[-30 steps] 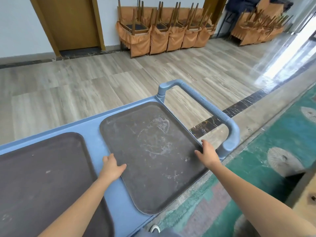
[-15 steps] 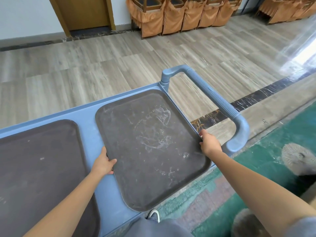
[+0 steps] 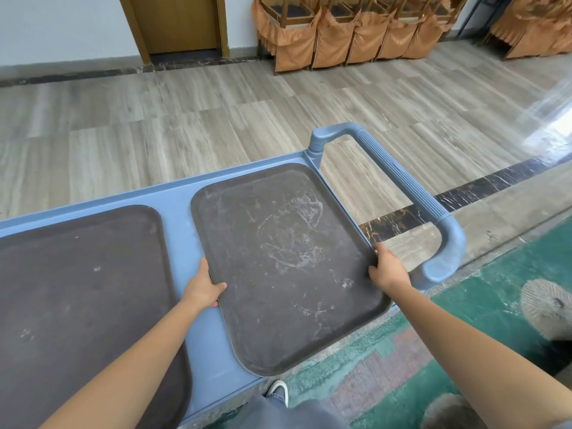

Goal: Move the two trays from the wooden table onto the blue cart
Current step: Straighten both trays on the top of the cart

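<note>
Two dark brown trays lie on the blue cart (image 3: pixel 181 212). The right tray (image 3: pixel 288 261), scuffed with pale marks, sits near the cart's handle (image 3: pixel 402 181), its near corner hanging over the cart's front edge. My left hand (image 3: pixel 202 286) grips its left rim, thumb on top. My right hand (image 3: pixel 387 270) holds its right rim, beside the handle's base. The left tray (image 3: pixel 80 298) lies flat on the cart, untouched, and runs off the frame's left edge.
Pale wood-look floor stretches beyond the cart. A green patterned carpet (image 3: pixel 464 351) lies under me at the right. Stacked chairs with orange covers (image 3: pixel 340 35) line the far wall beside a wooden door (image 3: pixel 176 23). My shoe (image 3: pixel 278 393) shows below the cart.
Both hands went from resting flat at the right tray's edges to gripping its rims. The tray has slid further onto the cart, toward the far rail. The view has tilted down.
</note>
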